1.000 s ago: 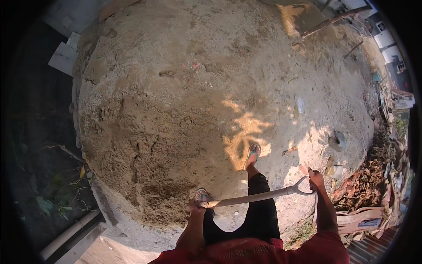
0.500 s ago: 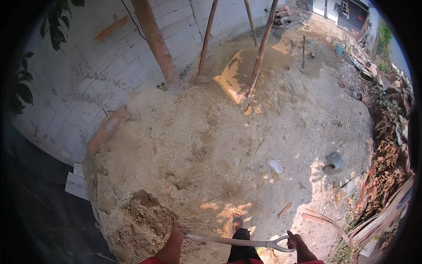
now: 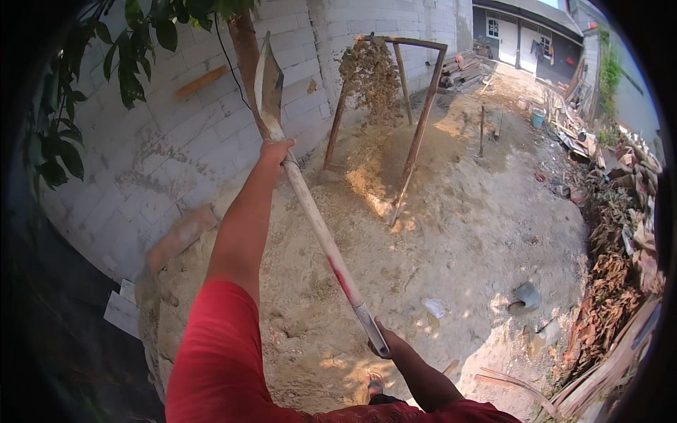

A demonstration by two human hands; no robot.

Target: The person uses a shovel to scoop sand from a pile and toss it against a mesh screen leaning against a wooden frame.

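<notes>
Raised high, unlike the low, crosswise carriage half a second earlier: long shovel with a pale, red-streaked shaft. Now slants across the view from 5 o'clock to 11 o'clock, with the broad, grey metal blade tipped on edge before a pale block wall. No load visible on the blade. New between 12 and 1 o'clock: spray of damp brown sand, at the upper part of a rough brown wooden frame. Impossible to tell whether wholly in flight or partly caught there. Below, between 1 and 2 o'clock: low sandy heap, partly sunlit, among the frame's legs. Suggests, as a judgement, a throw just released, with the shovel free of its burden.

Left hand, between 10 and 11 o'clock: closed around the shaft just below the blade, arm stretched forward from a red sleeve. Right hand, at 5 o'clock: curled about the grip end of the same shovel, fingers partly hidden by the shaft. Well apart from each other along one tool. On the ground at 4 o'clock: grey, hollow object, touched by neither hand.
</notes>
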